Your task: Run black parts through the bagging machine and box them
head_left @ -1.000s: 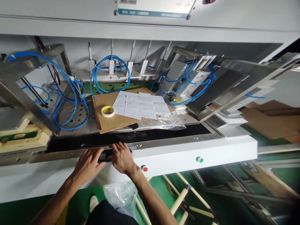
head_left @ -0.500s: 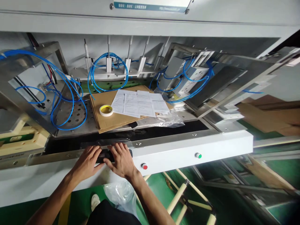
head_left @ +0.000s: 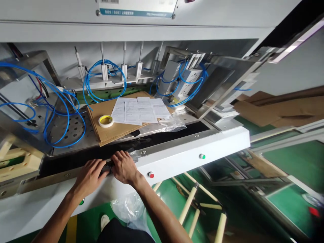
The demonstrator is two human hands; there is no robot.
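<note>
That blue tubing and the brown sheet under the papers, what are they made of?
The blue tubing looks like flexible glossy plastic: it bends in smooth loops. The brown sheet looks like matte cardboard, with layered edges at its front corner.

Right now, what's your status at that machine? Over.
Left hand and right hand both pressed on a dark strip at the machine's front edge. Whether either grip is closed, can't tell. Tape roll and papers lie behind, apart.

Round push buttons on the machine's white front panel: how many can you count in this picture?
3. A red button sits beside the right hand, a green button further right, and a second green one peeks from under the left forearm. Others may be hidden.
</note>
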